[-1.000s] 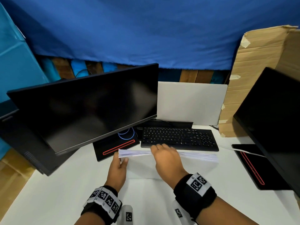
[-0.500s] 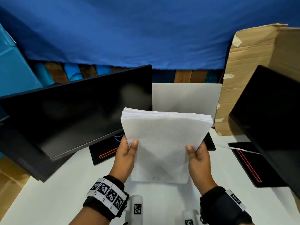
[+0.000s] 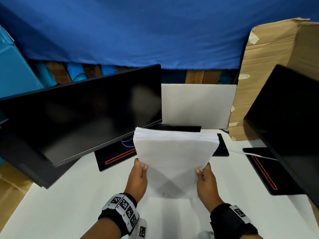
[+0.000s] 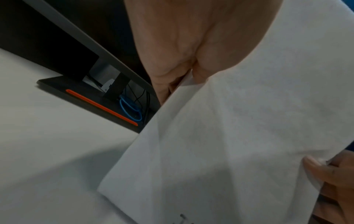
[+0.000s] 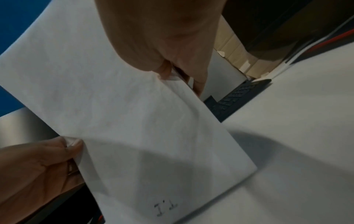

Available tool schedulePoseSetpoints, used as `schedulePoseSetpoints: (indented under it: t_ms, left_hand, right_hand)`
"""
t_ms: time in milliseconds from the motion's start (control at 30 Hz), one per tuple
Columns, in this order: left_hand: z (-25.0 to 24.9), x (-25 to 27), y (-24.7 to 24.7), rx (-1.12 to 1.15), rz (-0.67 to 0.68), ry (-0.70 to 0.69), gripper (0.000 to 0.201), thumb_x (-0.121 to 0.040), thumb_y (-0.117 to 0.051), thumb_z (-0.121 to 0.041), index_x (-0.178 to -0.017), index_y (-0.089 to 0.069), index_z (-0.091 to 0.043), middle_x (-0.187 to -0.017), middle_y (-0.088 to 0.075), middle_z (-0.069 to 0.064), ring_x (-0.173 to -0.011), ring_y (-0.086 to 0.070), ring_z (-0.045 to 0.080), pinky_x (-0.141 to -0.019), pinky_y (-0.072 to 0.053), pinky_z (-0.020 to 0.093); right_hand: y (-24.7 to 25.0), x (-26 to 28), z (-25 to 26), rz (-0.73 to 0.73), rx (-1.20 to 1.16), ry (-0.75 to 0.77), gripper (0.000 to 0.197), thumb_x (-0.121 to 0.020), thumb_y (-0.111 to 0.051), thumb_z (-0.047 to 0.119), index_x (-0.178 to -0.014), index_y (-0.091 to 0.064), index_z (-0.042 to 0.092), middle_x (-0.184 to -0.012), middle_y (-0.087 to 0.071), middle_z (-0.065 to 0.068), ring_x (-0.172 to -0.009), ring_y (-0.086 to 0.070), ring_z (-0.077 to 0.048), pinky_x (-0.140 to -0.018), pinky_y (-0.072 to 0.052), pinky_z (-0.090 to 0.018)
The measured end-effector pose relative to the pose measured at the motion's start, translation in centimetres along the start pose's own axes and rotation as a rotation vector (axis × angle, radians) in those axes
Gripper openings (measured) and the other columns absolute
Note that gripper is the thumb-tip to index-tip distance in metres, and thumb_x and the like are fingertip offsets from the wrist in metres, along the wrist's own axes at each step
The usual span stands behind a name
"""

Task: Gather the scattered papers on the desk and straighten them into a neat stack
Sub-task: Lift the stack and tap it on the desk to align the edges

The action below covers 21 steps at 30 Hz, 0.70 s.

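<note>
A thick stack of white papers point(image 3: 174, 157) stands upright on its bottom edge on the white desk point(image 3: 69, 195), leaning slightly away from me. My left hand point(image 3: 138, 176) grips its left side edge, thumb on the near face. My right hand point(image 3: 205, 180) grips the right side edge the same way. In the left wrist view the paper stack point(image 4: 239, 128) fills the right half, pinched by my left hand point(image 4: 184, 72). In the right wrist view my right hand point(image 5: 172, 71) pinches the stack point(image 5: 124, 113); faint printed marks sit near its bottom edge.
A dark monitor point(image 3: 82, 114) stands tilted at the left, its base point(image 3: 117, 157) with a red stripe close to the stack. A black keyboard point(image 3: 221, 147) lies behind the papers. A second monitor point(image 3: 290, 121) and base point(image 3: 265, 171) stand right. Cardboard point(image 3: 269, 66) leans at the back right.
The stack lay flat by the keyboard a second ago; both hands raised it upright. Since half a second ago it has come down, with its bottom edge on the desk.
</note>
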State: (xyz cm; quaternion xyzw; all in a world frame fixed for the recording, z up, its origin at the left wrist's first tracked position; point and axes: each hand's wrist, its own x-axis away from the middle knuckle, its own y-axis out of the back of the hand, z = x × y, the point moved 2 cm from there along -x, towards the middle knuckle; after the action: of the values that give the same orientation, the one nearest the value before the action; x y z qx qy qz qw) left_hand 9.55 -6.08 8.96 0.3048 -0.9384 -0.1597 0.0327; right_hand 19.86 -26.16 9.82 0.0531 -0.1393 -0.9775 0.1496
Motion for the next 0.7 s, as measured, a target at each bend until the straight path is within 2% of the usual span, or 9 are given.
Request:
schedulePoseSetpoints:
  t_ms: [67,133,167,233,300,400,500,600,700]
  left_hand:
    - [-0.8,-0.5,0.4,-0.035,-0.01,-0.029,0.008,-0.098,-0.036,-0.016,-0.098,-0.044,-0.019,-0.091,-0.056,-0.015,-0.084,-0.054,-0.006,-0.074,-0.04,0.015]
    - [-0.9,-1.0,0.8,-0.07,0.016,-0.024,0.011,-0.097,-0.039,-0.017,-0.105,-0.045,-0.019,-0.095,-0.056,-0.018,-0.09,-0.053,-0.008,-0.075,-0.039,0.012]
    - [-0.4,-1.1,0.9,-0.08,0.033,0.014,0.013,-0.097,-0.04,-0.017,-0.107,-0.047,-0.016,-0.097,-0.058,-0.014,-0.091,-0.054,-0.006,-0.076,-0.041,0.012]
    - [0.8,-1.1,1.0,-0.127,0.085,0.106,0.015,-0.096,-0.041,-0.017,-0.105,-0.05,-0.01,-0.1,-0.062,-0.002,-0.096,-0.061,0.013,-0.081,-0.047,0.024]
    - [2.5,-0.2,0.4,-0.182,0.159,0.236,0.009,-0.095,-0.042,-0.016,-0.092,-0.047,-0.009,-0.1,-0.061,0.01,-0.103,-0.059,0.031,-0.086,-0.045,0.032]
    - [5.6,1.5,-0.4,-0.28,0.254,0.407,0.014,-0.095,-0.042,-0.017,-0.083,-0.045,-0.01,-0.112,-0.057,0.028,-0.09,-0.053,0.026,-0.081,-0.038,0.03]
    - [7.6,2.6,-1.1,-0.36,0.303,0.504,0.016,-0.095,-0.043,-0.02,-0.088,-0.046,-0.006,-0.107,-0.055,0.022,-0.092,-0.051,0.026,-0.083,-0.04,0.032]
    - [8.8,2.8,-1.2,-0.393,0.284,0.542,0.015,-0.094,-0.045,-0.021,-0.088,-0.044,-0.007,-0.111,-0.058,0.021,-0.105,-0.056,0.033,-0.078,-0.036,0.028]
    - [8.9,2.8,-1.3,-0.38,0.23,0.528,0.022,-0.094,-0.047,-0.02,-0.074,-0.039,-0.013,-0.089,-0.055,0.009,-0.087,-0.052,0.026,-0.073,-0.034,0.027]
  right_hand:
    - [0.2,-0.9,0.7,-0.015,0.06,0.026,0.02,-0.095,-0.039,0.001,-0.11,-0.048,0.011,-0.091,-0.057,0.006,-0.086,-0.054,-0.012,-0.072,-0.041,-0.01]
    - [0.3,-2.0,0.7,0.009,0.131,-0.012,0.025,-0.093,-0.041,-0.001,-0.115,-0.051,0.007,-0.098,-0.056,-0.001,-0.093,-0.052,-0.015,-0.081,-0.038,-0.021]
    - [0.3,-2.5,0.3,0.033,0.181,-0.055,0.023,-0.092,-0.043,-0.002,-0.111,-0.053,0.005,-0.099,-0.056,-0.003,-0.093,-0.051,-0.016,-0.081,-0.036,-0.022]
    - [0.3,-3.1,-1.0,0.083,0.296,-0.15,0.011,-0.089,-0.046,-0.002,-0.096,-0.055,0.0,-0.094,-0.056,-0.009,-0.087,-0.05,-0.02,-0.07,-0.036,-0.024]
    - [0.2,-3.0,-2.9,0.146,0.411,-0.233,0.005,-0.088,-0.049,0.002,-0.083,-0.051,0.002,-0.088,-0.055,-0.01,-0.082,-0.049,-0.022,-0.066,-0.035,-0.027]
    - [-0.7,-1.9,-5.8,0.25,0.529,-0.311,0.028,-0.085,-0.052,0.004,-0.061,-0.038,0.01,-0.068,-0.045,0.0,-0.073,-0.044,-0.021,-0.053,-0.03,-0.018]
    - [-1.4,-0.6,-8.0,0.267,0.558,-0.426,0.04,-0.082,-0.052,0.001,-0.054,-0.028,0.015,-0.061,-0.034,0.003,-0.068,-0.041,-0.02,-0.045,-0.026,-0.017]
    - [-2.1,0.2,-9.4,0.27,0.574,-0.493,0.036,-0.082,-0.052,0.002,-0.055,-0.032,0.015,-0.067,-0.042,0.001,-0.078,-0.045,-0.021,-0.058,-0.031,-0.024]
    - [-2.4,0.3,-9.5,0.255,0.597,-0.489,0.036,-0.082,-0.054,0.005,-0.056,-0.032,0.017,-0.07,-0.044,0.0,-0.079,-0.043,-0.021,-0.062,-0.026,-0.02]
